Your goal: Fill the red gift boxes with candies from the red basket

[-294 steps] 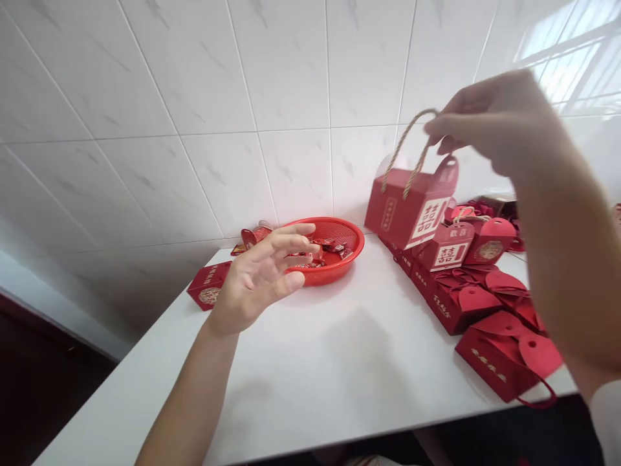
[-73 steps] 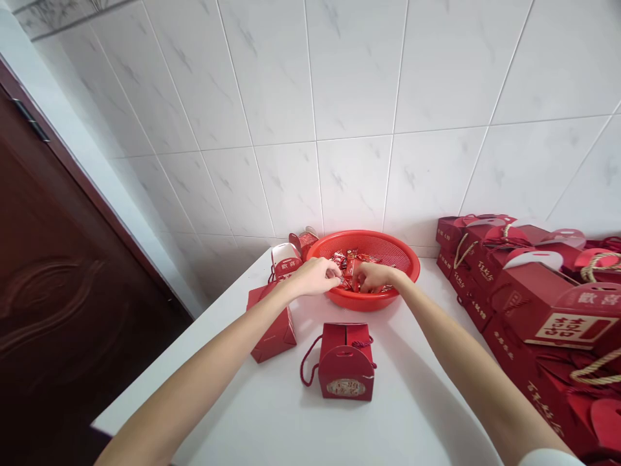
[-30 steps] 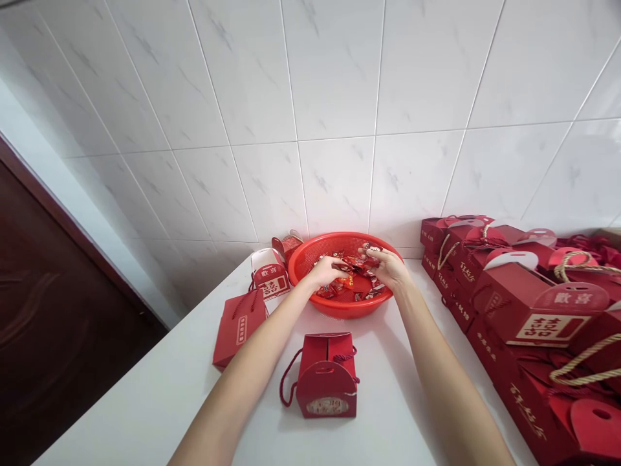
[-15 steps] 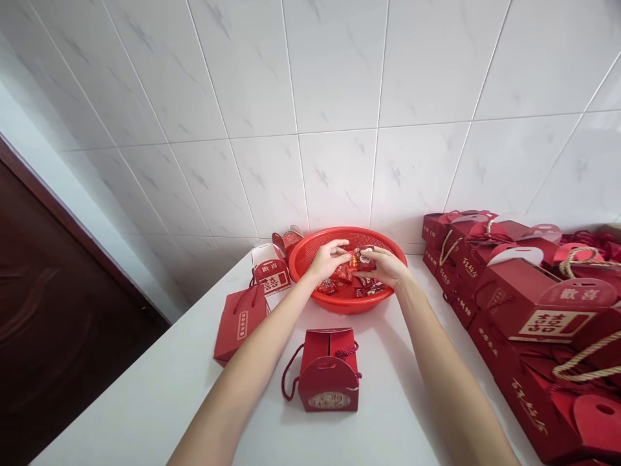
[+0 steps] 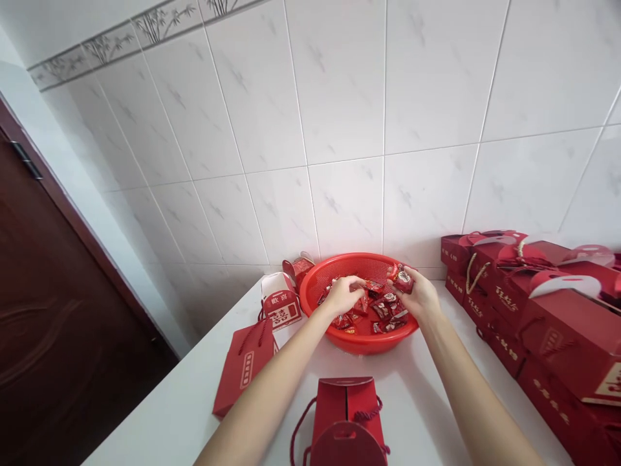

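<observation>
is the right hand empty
No, the right hand holds at least one small red packet at the red basket.

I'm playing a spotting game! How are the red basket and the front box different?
The red basket is round; the front box has corners. The basket has mesh; the box has cords. The basket is open, showing wrapped packets; the box has flaps folded over its top. Both are red and on the table.

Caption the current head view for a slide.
Left hand over a red basket of packets, right hand holding more, with red boxes nearby on the white table.
</observation>
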Available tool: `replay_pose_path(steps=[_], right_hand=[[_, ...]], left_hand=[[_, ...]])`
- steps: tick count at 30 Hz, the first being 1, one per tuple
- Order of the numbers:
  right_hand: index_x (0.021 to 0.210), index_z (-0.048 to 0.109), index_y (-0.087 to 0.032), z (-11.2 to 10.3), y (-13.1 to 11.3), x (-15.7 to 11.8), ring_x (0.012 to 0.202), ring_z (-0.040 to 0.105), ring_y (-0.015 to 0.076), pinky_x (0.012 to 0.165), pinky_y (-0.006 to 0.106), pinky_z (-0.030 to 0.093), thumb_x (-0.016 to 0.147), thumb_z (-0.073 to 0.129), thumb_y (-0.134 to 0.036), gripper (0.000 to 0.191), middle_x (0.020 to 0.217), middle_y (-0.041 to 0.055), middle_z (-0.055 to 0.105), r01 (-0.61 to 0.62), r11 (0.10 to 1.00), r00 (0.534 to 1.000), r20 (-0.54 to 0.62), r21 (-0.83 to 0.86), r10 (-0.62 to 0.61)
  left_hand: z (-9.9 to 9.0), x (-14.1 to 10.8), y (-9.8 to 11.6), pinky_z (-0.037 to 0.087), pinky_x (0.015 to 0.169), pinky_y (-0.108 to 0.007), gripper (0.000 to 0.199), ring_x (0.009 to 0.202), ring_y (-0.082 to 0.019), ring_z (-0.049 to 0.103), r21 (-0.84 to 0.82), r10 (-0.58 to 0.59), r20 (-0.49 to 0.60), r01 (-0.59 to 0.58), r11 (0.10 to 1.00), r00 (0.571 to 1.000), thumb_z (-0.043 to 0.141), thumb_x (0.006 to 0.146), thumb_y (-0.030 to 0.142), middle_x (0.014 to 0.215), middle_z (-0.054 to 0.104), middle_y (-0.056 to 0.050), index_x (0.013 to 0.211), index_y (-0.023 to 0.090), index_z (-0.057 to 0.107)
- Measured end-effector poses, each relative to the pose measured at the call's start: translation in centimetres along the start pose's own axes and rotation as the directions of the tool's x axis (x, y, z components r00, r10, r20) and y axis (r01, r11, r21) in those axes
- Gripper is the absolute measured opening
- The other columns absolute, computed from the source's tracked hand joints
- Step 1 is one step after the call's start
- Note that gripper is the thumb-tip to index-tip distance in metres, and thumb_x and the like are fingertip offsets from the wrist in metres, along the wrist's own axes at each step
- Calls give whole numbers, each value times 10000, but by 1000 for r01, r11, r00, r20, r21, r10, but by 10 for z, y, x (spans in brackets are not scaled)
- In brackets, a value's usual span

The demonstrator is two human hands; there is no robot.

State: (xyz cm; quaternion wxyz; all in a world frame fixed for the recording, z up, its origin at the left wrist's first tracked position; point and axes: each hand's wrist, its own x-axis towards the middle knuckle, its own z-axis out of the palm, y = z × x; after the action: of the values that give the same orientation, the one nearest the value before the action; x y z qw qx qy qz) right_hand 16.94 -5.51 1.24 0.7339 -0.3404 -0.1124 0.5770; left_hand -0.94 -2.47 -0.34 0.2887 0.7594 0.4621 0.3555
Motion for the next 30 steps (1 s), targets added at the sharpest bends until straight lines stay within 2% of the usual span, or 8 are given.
replay_pose_path(steps=[7,10,13,16,18,20,24,30], right_hand=[[718,610,-186,-6,3,14,623,691,154,586,269,610,734,635,-55,134,649,12,711,23,999,999,36,37,-24],[692,597,-201,-7,4,15,628,690,157,607,279,616,695,645,-53,155,653,4,713,51,998,998,44,42,-53],[681,576,-216,-9,5,17,629,691,166,634,301,623,659,658,-60,178,622,-13,695,79,997,995,56,27,-80],[692,573,-223,-9,8,19,654,700,176,650,317,629,657,657,-89,162,628,-12,699,95,995,995,38,27,-96],[699,578,-222,-9,10,19,662,702,172,645,304,626,654,656,-99,152,642,-8,706,101,995,994,31,20,-102],[701,581,-220,-9,10,20,644,694,164,630,288,620,651,661,-105,148,642,-9,704,105,994,994,33,3,-105],[702,581,-216,-7,8,18,609,671,147,596,269,610,652,663,-102,149,631,-16,695,99,995,995,11,7,-99],[684,577,-206,-7,8,15,607,668,144,616,270,611,641,644,-79,150,640,-3,702,87,996,996,26,-18,-86]], left_hand=[[6,25,16,525,962,-339,290,1023,-263,712,185,-16,156,-13,983,988,663,711,6,1007,780,-63,883,206,785],[11,46,13,476,1034,-356,329,1155,-288,662,222,-63,126,34,974,990,646,706,-11,1113,758,-92,912,209,776],[10,60,2,462,1043,-400,308,1239,-315,609,258,-169,46,151,954,985,648,726,27,1211,717,-146,971,183,751],[5,62,-12,528,901,-435,143,1062,-370,687,270,-306,25,288,919,952,731,677,88,988,755,-191,810,141,740],[4,61,-18,557,764,-390,54,837,-329,728,243,-359,65,334,911,931,772,668,154,768,746,-143,689,152,722],[4,61,-23,547,674,-329,89,697,-259,708,196,-364,88,342,919,927,771,704,239,658,716,-81,668,174,722],[0,64,-28,507,659,-277,107,683,-193,665,146,-337,1,333,932,942,701,764,275,662,698,-41,742,175,730],[-14,61,-39,463,662,-296,57,701,-210,649,193,-356,-117,373,908,927,656,725,200,657,665,-50,701,182,705]])
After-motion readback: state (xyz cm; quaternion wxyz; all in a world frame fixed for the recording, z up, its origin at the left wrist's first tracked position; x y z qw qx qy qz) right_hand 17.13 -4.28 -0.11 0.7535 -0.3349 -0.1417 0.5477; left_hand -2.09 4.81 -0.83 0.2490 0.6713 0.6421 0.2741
